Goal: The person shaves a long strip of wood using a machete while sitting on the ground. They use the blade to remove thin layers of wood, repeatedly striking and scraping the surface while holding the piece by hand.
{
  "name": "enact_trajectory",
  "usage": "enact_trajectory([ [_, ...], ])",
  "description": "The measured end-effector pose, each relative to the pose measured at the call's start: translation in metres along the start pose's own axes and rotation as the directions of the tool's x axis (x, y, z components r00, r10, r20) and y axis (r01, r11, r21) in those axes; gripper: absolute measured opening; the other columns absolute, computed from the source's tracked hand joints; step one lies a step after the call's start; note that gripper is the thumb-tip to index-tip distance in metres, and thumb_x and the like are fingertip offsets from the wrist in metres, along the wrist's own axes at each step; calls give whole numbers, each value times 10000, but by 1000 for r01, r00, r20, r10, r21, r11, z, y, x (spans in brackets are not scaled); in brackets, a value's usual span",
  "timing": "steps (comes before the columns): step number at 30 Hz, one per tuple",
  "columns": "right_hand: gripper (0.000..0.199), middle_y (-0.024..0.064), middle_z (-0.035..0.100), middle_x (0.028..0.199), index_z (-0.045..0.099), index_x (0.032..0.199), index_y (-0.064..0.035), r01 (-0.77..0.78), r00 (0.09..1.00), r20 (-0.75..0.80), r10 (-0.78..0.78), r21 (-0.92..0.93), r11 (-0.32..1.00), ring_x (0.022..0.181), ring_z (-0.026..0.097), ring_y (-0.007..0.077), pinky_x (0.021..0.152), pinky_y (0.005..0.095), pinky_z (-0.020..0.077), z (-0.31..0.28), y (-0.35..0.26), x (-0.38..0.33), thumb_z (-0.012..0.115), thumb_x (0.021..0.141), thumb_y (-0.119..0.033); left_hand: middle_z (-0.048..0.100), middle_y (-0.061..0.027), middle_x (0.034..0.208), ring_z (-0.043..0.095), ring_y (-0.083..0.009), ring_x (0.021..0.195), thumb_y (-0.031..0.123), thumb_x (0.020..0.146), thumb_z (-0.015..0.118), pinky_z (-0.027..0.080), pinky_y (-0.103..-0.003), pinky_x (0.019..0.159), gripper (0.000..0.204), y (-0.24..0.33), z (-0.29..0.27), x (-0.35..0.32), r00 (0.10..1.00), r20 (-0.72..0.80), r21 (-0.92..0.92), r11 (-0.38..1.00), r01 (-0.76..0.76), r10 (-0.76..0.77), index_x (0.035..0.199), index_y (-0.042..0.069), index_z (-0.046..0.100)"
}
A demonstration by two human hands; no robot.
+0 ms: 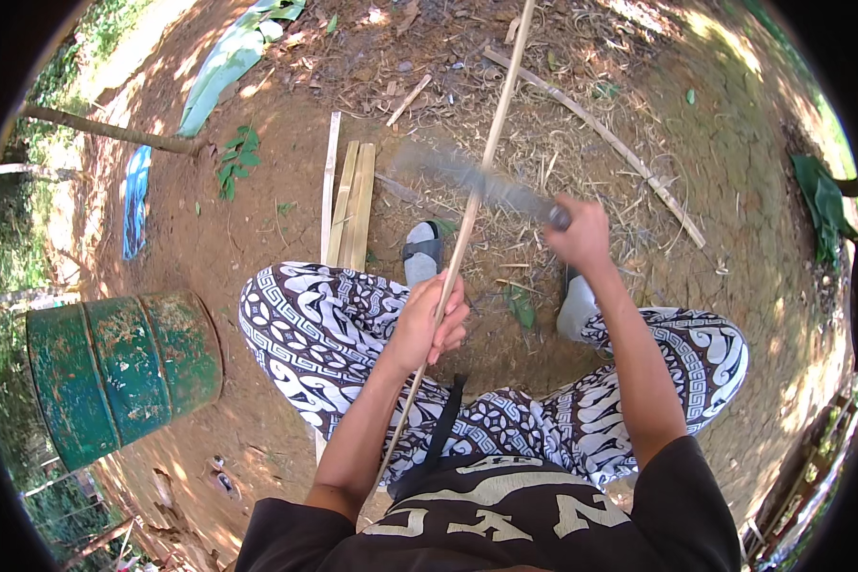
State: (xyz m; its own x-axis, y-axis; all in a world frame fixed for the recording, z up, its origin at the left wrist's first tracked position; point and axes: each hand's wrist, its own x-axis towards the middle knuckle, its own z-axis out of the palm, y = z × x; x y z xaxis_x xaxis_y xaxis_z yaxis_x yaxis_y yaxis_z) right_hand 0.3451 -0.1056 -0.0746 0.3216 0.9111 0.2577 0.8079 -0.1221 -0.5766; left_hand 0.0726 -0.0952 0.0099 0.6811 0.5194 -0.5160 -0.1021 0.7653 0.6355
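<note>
My left hand (431, 322) is closed round a long, thin bamboo strip (491, 143), which runs from my lap up past the far edge of the view. In my right hand (580, 234) is the handle of a machete (515, 195), its broad blade smeared by motion. The blade crosses the strip beyond my left hand; whether it touches the strip I cannot tell. Just past my left knee lie several split bamboo slats (357, 200), side by side on the ground.
Shavings (553, 143) litter the dirt ahead of my feet, with a longer bamboo piece (601, 133) among them. A rusty green drum (124, 367) lies at the left. Beyond it are a thin trunk (114, 129), a blue plastic sheet (136, 200) and a large green leaf (221, 71).
</note>
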Motion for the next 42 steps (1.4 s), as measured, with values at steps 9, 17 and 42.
enact_trajectory([
  [9,265,200,606,605,610,721,36,-501,849,-107,517,147,853,606,633,322,624,448,488,-19,23,32,620,763,-225,347,12,472,263,-95,289,348,1088,270,223,-232,302,402,0,-11,9,995,82,-64,996,-57,62,801,102,408],
  [17,130,162,579,546,606,688,-49,48,981,182,-69,120,992,534,602,385,561,466,495,-21,-76,13,636,685,-175,468,-11,576,420,-89,369,405,1080,321,377,-239,337,451,-6,6,10,945,-245,579,815,-39,219,861,44,481],
  [42,136,149,598,568,584,679,-87,126,985,133,-111,-117,985,569,630,362,577,461,512,12,9,1,684,629,-165,461,-11,590,426,-89,362,271,1088,347,345,-261,325,293,-6,8,23,957,-34,741,650,-169,286,910,45,401],
])
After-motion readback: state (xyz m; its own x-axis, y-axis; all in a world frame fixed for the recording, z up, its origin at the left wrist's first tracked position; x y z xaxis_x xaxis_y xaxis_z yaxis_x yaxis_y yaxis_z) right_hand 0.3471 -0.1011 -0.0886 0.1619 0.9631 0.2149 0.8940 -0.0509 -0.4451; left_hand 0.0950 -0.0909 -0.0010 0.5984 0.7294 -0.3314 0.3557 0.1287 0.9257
